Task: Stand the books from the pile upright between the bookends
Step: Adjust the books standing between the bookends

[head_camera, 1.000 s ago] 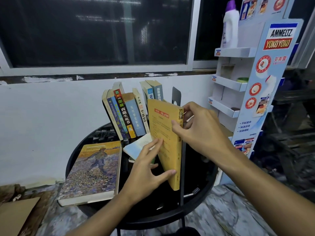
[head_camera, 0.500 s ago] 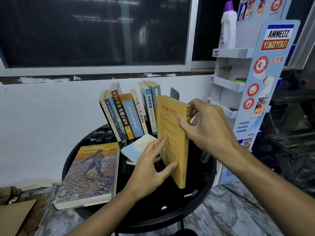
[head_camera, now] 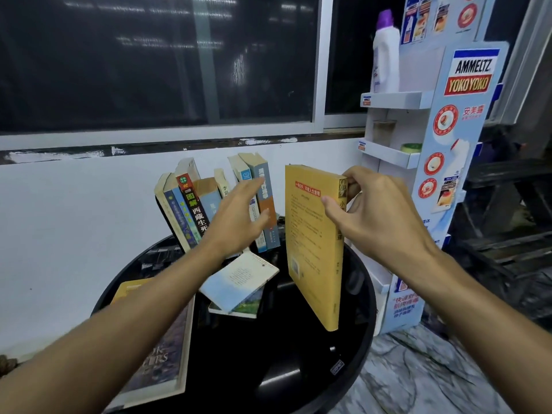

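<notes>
My right hand pinches the yellow book by its top corner, upright, just right of the standing row. My left hand, fingers straight, lies against that row. I'd straighten the row, then lower the book flush onto the tabletop.

Yellow book, black table
Held by the right hand: mustard cover, red title band. Beneath that hand: glossy black top.
</notes>
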A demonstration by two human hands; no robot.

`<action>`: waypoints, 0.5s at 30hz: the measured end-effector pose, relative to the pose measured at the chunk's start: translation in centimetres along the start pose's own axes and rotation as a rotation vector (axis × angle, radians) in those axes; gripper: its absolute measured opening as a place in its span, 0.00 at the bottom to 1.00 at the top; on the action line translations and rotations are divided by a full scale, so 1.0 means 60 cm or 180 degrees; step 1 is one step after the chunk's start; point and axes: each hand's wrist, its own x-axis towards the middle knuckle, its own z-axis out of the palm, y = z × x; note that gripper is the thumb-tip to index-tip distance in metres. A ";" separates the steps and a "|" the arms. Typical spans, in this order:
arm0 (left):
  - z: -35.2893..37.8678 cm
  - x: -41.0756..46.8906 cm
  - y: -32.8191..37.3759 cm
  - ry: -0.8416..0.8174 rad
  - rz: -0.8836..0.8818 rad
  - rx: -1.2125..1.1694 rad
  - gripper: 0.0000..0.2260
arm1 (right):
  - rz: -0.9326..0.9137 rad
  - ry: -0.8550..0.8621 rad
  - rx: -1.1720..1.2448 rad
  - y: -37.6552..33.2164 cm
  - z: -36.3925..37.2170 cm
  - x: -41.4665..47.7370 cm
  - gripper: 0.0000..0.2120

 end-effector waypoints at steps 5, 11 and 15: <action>-0.010 0.091 -0.004 -0.0183 -0.0012 0.0474 0.31 | 0.0025 -0.0049 -0.0048 0.011 0.009 0.018 0.11; -0.010 0.154 -0.015 -0.0388 -0.0241 0.0969 0.32 | 0.0080 -0.0088 -0.0050 0.019 0.023 0.042 0.11; -0.007 0.170 -0.031 -0.0516 -0.0251 0.1075 0.20 | 0.0034 -0.0082 -0.0065 0.025 0.040 0.066 0.11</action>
